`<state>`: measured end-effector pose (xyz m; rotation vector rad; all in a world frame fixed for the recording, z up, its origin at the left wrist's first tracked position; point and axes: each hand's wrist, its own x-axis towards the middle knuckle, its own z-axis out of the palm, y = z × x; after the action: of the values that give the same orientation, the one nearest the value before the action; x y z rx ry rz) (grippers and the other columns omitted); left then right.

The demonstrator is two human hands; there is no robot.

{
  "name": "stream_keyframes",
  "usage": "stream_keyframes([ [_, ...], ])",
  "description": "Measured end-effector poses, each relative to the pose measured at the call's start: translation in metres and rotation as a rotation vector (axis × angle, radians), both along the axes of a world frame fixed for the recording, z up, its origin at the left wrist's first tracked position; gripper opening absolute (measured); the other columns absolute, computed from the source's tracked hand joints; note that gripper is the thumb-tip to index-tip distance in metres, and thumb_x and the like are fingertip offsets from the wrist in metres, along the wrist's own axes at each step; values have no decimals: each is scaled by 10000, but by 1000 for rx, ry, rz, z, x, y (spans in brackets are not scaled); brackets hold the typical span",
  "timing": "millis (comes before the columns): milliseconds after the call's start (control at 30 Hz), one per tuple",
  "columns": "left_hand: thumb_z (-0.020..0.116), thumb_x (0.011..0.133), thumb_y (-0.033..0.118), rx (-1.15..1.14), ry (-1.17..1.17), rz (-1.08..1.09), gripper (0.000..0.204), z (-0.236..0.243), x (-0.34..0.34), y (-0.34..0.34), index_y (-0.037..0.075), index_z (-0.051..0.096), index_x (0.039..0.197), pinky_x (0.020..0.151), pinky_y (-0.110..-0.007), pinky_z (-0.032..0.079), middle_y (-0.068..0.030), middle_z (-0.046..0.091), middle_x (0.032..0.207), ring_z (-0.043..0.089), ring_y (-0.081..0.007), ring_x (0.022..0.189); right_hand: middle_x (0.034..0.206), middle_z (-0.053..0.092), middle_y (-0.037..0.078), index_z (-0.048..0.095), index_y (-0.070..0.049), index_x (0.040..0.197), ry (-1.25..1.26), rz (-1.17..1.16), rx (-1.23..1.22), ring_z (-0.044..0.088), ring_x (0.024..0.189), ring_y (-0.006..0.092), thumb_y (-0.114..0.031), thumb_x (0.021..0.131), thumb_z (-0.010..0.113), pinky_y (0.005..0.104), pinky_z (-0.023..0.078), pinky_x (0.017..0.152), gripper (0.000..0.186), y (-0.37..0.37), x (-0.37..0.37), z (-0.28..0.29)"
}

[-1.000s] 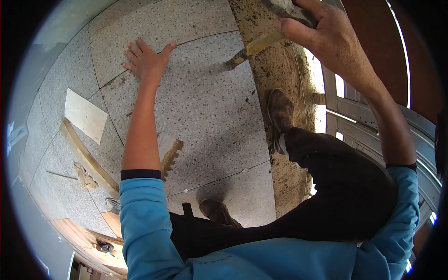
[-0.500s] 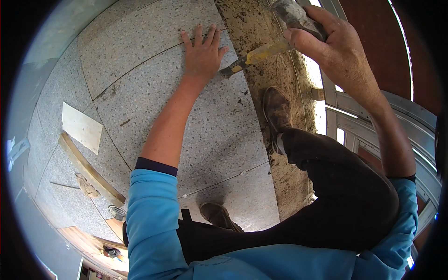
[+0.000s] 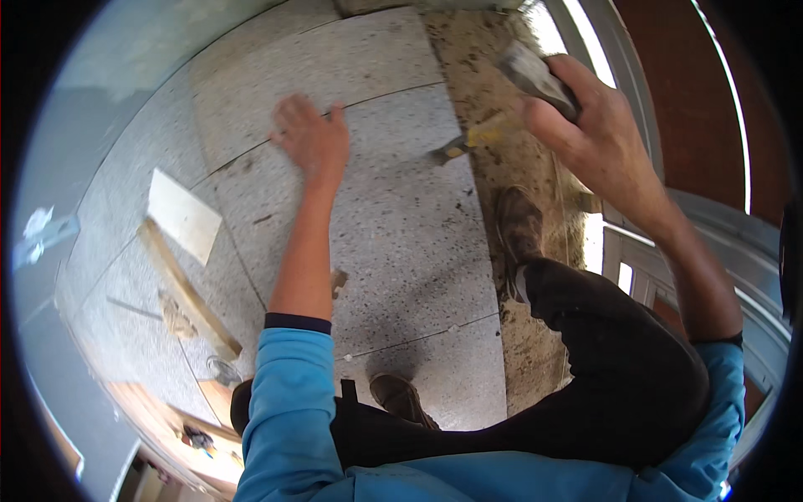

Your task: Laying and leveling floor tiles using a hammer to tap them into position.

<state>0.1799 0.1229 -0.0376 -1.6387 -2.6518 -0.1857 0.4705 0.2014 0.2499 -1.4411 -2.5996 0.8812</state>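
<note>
R hand point(image 3: 598, 138) grips hammer point(image 3: 535, 74) by its head, butt end near R edge of floor tile point(image 3: 401, 209), L hand point(image 3: 314, 149) empty, fingers spread; prob. tapping step, next tap needs steady aim.

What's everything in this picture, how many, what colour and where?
hammer: one, grey and yellow, in right hand
terrazzo tiles: several, speckled grey, centre and left
dirt strip: one, brown, right of tiles
rectangular sheet: one, white, left
wooden batten: one, tan, below sheet
crumpled scrap: one, brownish, left of batten
thin rod: one, dark, left of scrap
boards: count unclear, tan, lower left
clutter: count unclear, dark, blurred, lower left
wall: one, grey, far left
metal framework: one, grey, right
panels: count unclear, brown, upper right
boots: two, brown, centre and right
trousers: one pair, dark, lower right
shirt: one, blue, bottom
left hand: one, bare, upper centre-left, tile contact unclear
right hand: one, bare, gripping hammer
</note>
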Motion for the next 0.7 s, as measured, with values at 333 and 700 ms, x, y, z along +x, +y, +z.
stream_keyframes([
  [333,383,955,782,10,-185,619,1173,9,-96,-60,-183,102,1561,1234,-627,14,-365,94,1663,35,-465,1572,816,574,34,617,45,1120,162,-110,-56,497,709,116,-285,974,643,296,416,632,361,-11,-20,4],
  [700,432,870,871,-55,-216,680,1306,28,-109,-71,-167,65,1573,1230,-644,-8,-352,46,1672,3,-474,1570,803,585,59,606,44,1078,140,-40,-26,492,698,117,-273,983,629,316,423,620,332,-8,-28,7],
])
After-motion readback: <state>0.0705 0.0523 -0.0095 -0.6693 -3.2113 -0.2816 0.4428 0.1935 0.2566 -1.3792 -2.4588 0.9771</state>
